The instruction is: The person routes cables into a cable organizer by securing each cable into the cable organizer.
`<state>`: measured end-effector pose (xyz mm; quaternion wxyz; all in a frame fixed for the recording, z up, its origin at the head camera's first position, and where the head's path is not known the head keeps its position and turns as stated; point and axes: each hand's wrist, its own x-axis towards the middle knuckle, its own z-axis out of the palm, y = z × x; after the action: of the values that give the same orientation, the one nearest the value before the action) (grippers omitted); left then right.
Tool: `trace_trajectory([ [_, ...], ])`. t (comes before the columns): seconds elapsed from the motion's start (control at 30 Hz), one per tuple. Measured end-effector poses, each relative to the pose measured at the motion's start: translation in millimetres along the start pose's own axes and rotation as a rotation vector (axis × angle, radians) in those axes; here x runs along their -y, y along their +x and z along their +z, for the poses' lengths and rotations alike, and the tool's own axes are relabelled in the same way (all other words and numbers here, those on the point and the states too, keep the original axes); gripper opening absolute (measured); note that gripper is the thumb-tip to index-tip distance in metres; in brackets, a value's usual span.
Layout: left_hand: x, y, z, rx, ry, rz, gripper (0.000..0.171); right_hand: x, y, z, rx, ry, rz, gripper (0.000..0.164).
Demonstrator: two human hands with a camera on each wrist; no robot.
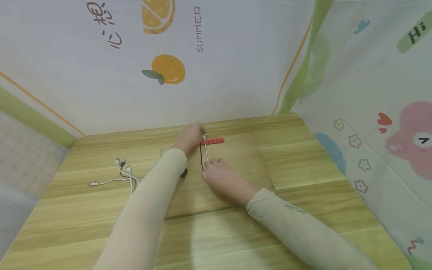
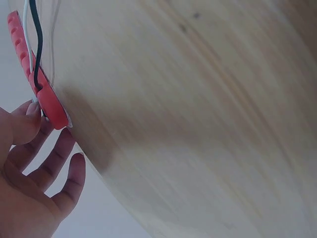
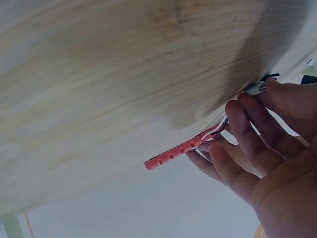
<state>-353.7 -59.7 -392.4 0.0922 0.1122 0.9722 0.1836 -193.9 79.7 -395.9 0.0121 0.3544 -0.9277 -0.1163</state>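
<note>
A red cable organizer strip (image 1: 216,141) with a row of slots lies near the far edge of a wooden board. At its left end is my left hand (image 1: 189,137); in the left wrist view its thumb and index finger pinch the end of a white cable (image 1: 206,150) beside the strip. A black cable (image 2: 39,54) sits in a slot at that end. Nearer me on the board, my right hand (image 1: 221,177) holds the white cable. The right wrist view shows a white plug (image 3: 255,89) between its thumb and fingers.
Several cables with USB plugs (image 1: 128,169) lie bunched on the table left of the board (image 1: 216,202), partly behind my left forearm. A black plug (image 1: 183,173) rests on the board beside that sleeve. Printed white cloth (image 1: 219,86) hangs behind and at the right.
</note>
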Motion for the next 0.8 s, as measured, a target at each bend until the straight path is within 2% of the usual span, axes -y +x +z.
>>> trace_trajectory([
  [0.27,1.3,-1.4,-2.4,0.007,0.004,0.025,0.044,-0.9,-1.3,-0.3,0.005,0.034,0.049,0.020],
  [0.5,1.9,-8.0,-13.7,0.040,-0.006,0.038,0.043,0.3,-0.8,-4.6,0.031,0.061,0.071,0.022],
  [0.67,5.3,-14.5,-25.6,0.005,0.003,0.076,0.041,1.4,0.2,-11.3,0.047,0.075,0.072,0.024],
  [0.8,10.3,-21.0,-38.9,-0.031,0.064,0.102,0.039,2.7,1.6,-17.2,0.028,0.075,0.057,0.019],
])
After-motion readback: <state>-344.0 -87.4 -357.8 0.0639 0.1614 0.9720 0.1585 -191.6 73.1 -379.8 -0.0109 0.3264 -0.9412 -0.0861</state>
